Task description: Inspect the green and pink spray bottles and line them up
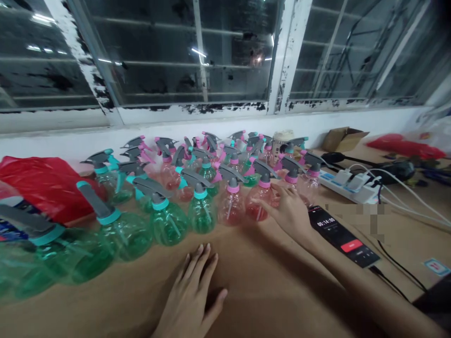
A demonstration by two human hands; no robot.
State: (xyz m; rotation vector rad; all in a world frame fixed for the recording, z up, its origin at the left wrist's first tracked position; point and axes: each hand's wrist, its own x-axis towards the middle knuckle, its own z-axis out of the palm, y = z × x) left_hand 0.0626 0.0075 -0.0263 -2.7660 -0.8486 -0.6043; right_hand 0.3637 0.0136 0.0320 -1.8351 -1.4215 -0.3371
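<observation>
My left hand (193,295) rests on the brown tabletop (253,281), fingers stretched out and slightly apart, with nothing in it. My right hand (291,213) reaches to a pink spray bottle (256,206) with a pink collar and grey trigger head. The thumb lies across the bottle's front, and the fingers curl by its right side, partly hidden. Just left of it stands another pink spray bottle (230,206). Green spray bottles with turquoise collars continue the front row leftward, including a round green one (201,213) and a wider one (169,223). All stand upright.
Several more spray bottles crowd behind, near the wall, beside a paper cup (282,141). Right of my right hand lie a phone (343,237) showing a timer and a white power strip (348,185) with cables. A red plastic bag (45,185) sits left; an open cardboard box (343,139) stands back right.
</observation>
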